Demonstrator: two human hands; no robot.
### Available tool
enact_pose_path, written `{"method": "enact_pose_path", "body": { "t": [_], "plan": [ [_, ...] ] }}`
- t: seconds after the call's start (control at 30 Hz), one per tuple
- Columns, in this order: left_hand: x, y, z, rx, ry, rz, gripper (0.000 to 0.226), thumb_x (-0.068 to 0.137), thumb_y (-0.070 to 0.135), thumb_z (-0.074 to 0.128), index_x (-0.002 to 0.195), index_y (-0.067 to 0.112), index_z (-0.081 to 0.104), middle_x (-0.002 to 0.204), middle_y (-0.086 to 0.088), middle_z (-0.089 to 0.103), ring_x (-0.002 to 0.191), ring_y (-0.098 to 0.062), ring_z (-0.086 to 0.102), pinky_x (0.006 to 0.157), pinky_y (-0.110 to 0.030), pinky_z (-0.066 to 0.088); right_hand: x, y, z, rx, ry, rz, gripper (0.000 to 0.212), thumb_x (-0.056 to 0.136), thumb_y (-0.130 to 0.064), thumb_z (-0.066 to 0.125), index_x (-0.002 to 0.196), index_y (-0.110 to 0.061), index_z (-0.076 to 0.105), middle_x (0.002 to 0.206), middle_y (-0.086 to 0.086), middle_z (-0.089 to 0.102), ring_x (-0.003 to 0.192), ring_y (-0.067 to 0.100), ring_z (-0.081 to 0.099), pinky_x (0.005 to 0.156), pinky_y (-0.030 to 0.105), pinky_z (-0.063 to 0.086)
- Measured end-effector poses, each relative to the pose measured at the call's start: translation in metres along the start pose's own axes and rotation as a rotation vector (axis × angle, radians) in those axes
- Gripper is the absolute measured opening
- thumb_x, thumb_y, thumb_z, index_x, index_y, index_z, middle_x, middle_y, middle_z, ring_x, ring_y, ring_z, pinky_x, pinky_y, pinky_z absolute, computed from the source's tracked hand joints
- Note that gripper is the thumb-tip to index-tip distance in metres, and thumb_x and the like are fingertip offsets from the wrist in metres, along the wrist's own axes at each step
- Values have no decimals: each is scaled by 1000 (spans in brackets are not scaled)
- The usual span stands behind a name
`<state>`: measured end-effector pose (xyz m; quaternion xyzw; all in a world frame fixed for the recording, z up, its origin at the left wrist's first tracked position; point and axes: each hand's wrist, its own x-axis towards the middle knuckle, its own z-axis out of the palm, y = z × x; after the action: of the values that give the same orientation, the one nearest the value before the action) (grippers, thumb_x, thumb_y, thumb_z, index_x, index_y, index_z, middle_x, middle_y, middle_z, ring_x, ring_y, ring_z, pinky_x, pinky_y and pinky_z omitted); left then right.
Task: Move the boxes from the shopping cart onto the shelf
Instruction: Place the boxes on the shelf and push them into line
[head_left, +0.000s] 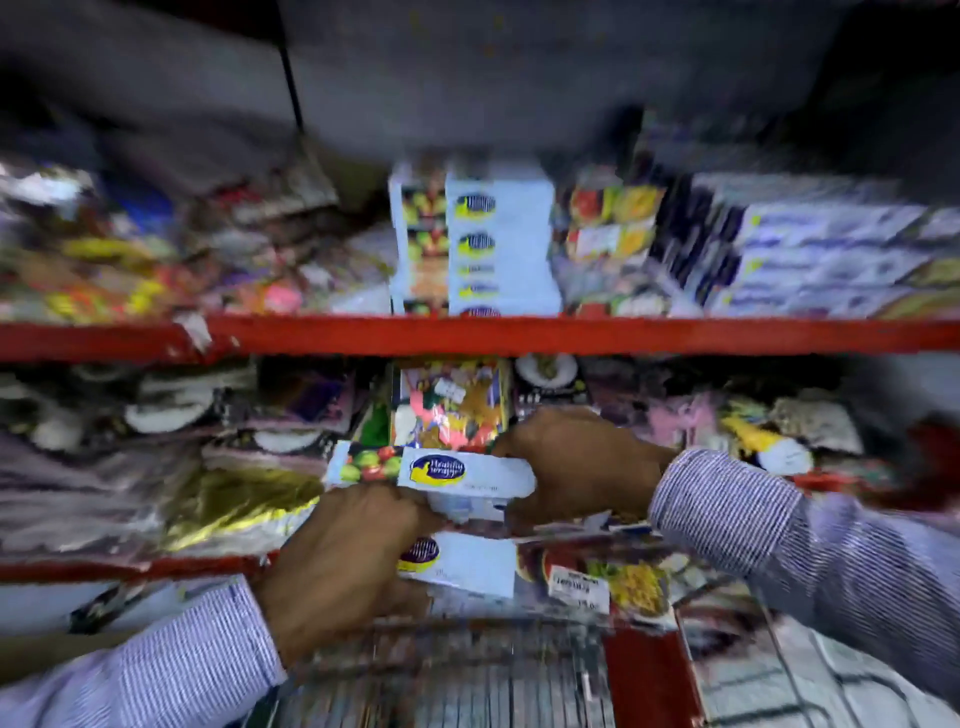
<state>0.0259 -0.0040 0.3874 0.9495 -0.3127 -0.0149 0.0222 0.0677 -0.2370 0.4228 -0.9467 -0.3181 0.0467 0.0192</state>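
Observation:
Both hands hold a small stack of long white boxes with a blue and yellow logo. The top box (457, 470) lies level, a second white box (470, 506) is pressed under it, and a third box (467, 564) shows lower down. My left hand (337, 561) grips the stack from the left and below. My right hand (576, 462) clamps its right end. The stack hovers above the wire shopping cart (467, 675), in front of the lower shelf. On the upper shelf (519, 335) stands a pile of the same boxes (498, 244). The view is blurred.
Red shelf rails cross the view. Packets of party goods, foil and paper plates (171, 410) crowd both shelves. A colourful packet (452, 405) stands right behind the held boxes. Other flat boxes (831, 260) fill the upper shelf's right side. More packages (597, 577) lie in the cart.

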Motion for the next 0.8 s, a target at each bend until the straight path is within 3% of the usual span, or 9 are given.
{"method": "enact_pose_path", "body": {
  "t": [0.1,0.2,0.27,0.43,0.6,0.7,0.8],
  "plan": [
    [7,4,-61,12,99,8,74,48,72,52,114,38,62,105,10,72,98,-17,66,76,-36,54,-9,1,-68,-73,63,1,52,73,-57,71,112,-25,64,95,3,68,90,25,59,64,28,31],
    [14,8,-111,58,175,28,64,51,74,55,98,32,62,93,11,72,88,-12,65,64,-32,48,-16,5,-119,-110,113,39,39,71,-54,71,92,-21,66,81,2,67,78,24,60,60,30,41],
    [23,7,-137,86,218,24,57,53,72,60,96,35,58,90,10,72,84,-12,65,59,-32,44,-18,13,-145,-122,157,80,44,70,-56,68,94,-19,66,90,3,71,81,25,61,66,33,50],
    [46,3,-180,50,325,-51,68,50,62,71,113,38,66,111,11,72,102,-14,63,81,-28,49,-19,36,-191,-85,232,144,58,71,-59,66,111,-16,66,112,4,71,98,27,65,81,42,55],
    [64,6,-195,24,342,-96,63,57,55,78,115,35,65,116,10,65,104,-13,58,80,-28,45,1,65,-208,-19,218,214,38,82,-38,69,112,-14,66,105,5,72,75,19,59,67,28,45],
    [77,4,-194,11,326,-102,63,57,53,79,115,33,66,117,10,65,106,-14,58,84,-30,48,24,85,-202,1,223,233,40,83,-32,69,117,-12,64,118,11,68,101,29,63,80,30,46],
    [89,1,-189,16,308,-104,62,58,53,79,115,32,67,119,10,67,107,-15,59,87,-32,50,54,105,-181,-9,174,275,51,84,-34,69,127,-9,58,128,16,60,116,33,55,95,37,45]
  ]
}}
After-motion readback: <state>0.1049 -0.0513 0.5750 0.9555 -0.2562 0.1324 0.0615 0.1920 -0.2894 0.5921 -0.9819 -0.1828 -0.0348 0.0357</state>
